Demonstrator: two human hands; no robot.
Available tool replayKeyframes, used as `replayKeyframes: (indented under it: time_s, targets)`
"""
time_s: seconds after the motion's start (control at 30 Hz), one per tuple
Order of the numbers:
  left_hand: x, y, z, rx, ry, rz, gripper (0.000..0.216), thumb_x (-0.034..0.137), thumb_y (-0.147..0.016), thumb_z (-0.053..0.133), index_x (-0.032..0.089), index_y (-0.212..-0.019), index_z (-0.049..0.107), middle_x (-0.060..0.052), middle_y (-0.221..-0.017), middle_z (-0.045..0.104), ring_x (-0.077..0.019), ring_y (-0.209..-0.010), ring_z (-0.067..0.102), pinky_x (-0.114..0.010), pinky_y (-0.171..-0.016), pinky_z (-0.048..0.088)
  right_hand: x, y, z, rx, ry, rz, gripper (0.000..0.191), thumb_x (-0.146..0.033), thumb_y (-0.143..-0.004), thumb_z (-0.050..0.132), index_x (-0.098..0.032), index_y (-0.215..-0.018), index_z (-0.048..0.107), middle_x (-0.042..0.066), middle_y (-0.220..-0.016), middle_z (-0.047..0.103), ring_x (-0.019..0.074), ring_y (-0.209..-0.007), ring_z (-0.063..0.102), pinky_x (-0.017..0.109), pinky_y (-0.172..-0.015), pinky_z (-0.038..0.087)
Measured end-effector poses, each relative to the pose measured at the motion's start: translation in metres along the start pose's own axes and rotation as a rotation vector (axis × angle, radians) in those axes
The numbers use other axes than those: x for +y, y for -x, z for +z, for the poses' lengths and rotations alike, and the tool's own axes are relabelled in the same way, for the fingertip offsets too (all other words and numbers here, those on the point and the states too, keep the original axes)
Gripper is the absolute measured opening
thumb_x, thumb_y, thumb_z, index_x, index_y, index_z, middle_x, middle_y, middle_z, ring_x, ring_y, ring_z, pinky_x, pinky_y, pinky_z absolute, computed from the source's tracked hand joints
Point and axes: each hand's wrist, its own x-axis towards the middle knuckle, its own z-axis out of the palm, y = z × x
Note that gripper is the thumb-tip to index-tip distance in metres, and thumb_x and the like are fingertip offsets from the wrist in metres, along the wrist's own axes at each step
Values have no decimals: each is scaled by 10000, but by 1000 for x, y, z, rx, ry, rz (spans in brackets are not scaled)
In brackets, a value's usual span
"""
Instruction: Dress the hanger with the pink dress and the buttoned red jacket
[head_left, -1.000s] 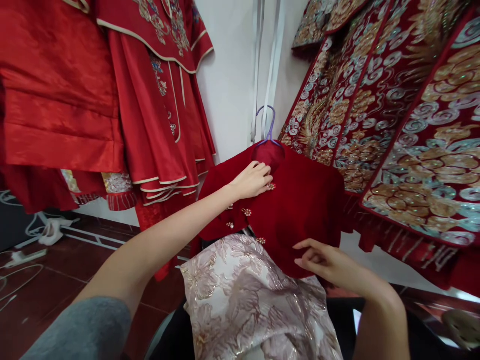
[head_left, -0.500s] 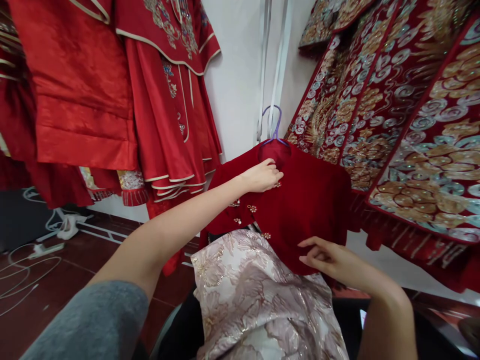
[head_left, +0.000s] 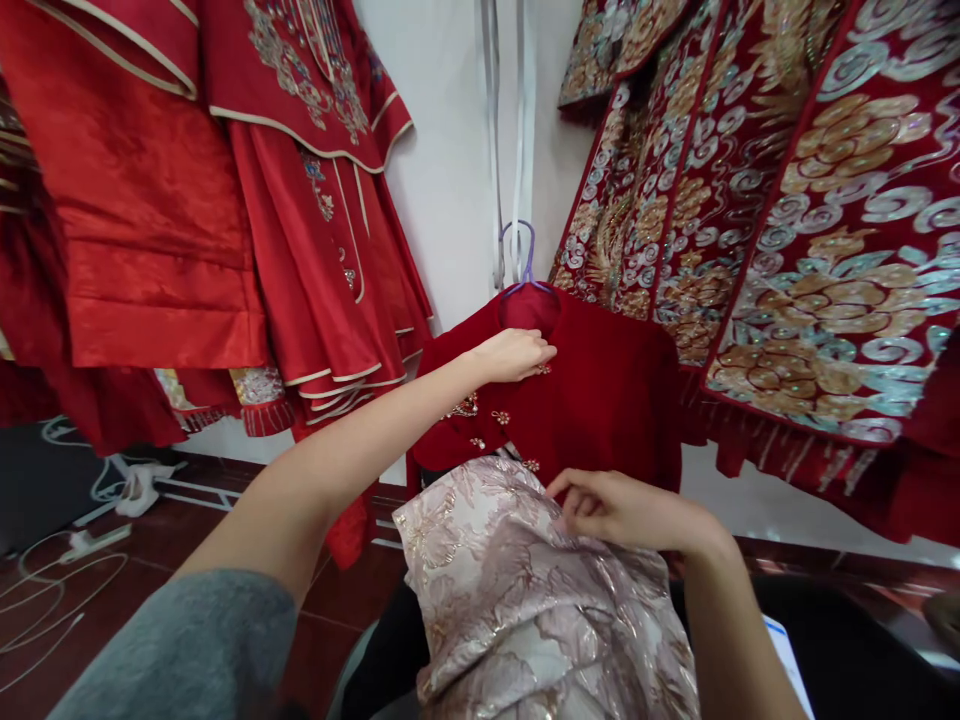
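A dark red velvet jacket (head_left: 600,400) with gold knot buttons hangs on a purple hanger (head_left: 520,255) against the white wall. My left hand (head_left: 514,355) reaches up to its collar, fingers curled and pinching the fabric beside the top button. My right hand (head_left: 615,508) is lower, at the jacket's hem, with fingers closed on the top edge of a pale pink and gold brocade skirt (head_left: 525,600) that spreads toward me below the jacket.
Bright red satin garments (head_left: 225,200) hang at the left. Heavily embroidered red, gold and silver robes (head_left: 787,220) hang at the right. White cables and a power strip (head_left: 82,540) lie on the dark red floor. A black surface (head_left: 862,640) is at lower right.
My right hand has moved left from the jacket's hem and closed on the brocade skirt's top edge. My left hand stays at the collar. The view shifted slightly.
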Motion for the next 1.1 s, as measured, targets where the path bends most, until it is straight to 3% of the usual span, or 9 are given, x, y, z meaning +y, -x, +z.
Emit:
replayKeyframes:
  time_s: [0.17,0.33,0.57,0.73,0.8,0.97,1.1]
  targets:
    - [-4,-4,-9,-42,10,-86,176,291,-891,514,165,-960,616,-98,-817,679,-203,-723,619,-296,-598,346,-14,-22,-10,-137,82,-63,366,-392,-813,621,-175,-1106,594,49,-864,717,161,-740,661,255,-664,501]
    - [-14,-8,-5,-52,45,-101,164,276,-864,537,173,-960,622,-86,-833,689,-194,-738,627,-286,-575,328,-27,-37,-37,-264,139,-85,404,-430,-812,630,-189,-1135,619,48,-912,716,161,-797,668,254,-712,507]
    - [-13,-17,-1,-15,95,-95,131,175,-815,557,191,-905,651,-68,-782,693,-197,-710,622,-296,-565,316,-41,-34,-64,-255,265,-4,425,-453,-794,635,-192,-1129,644,54,-913,724,180,-800,671,263,-722,507]
    - [-13,-16,-4,-62,124,-140,124,205,-815,595,179,-910,669,-79,-868,699,-203,-782,624,-289,-598,350,-21,-37,-76,-184,340,68,360,-452,-759,652,-206,-1021,672,48,-861,722,190,-765,669,278,-703,520]
    - [-16,-12,-6,-88,99,-185,161,291,-821,618,176,-916,680,-95,-909,694,-221,-838,615,-291,-608,359,-9,-46,-80,-55,361,-20,351,-425,-802,599,-190,-1060,640,61,-896,708,187,-786,666,298,-738,532]
    - [-25,2,-7,-99,102,-147,214,376,-841,604,206,-924,701,-79,-943,681,-221,-951,579,-279,-651,371,8,-70,-96,583,534,-414,361,-323,-909,434,-164,-1219,526,142,-1238,552,242,-1135,549,408,-966,478]
    - [-19,8,0,-51,128,-150,275,409,-848,592,205,-1004,687,-76,-999,669,-220,-995,562,-280,-722,394,4,-75,-116,768,781,-498,372,-268,-923,411,-170,-1275,481,148,-1377,447,279,-1302,399,486,-1078,371]
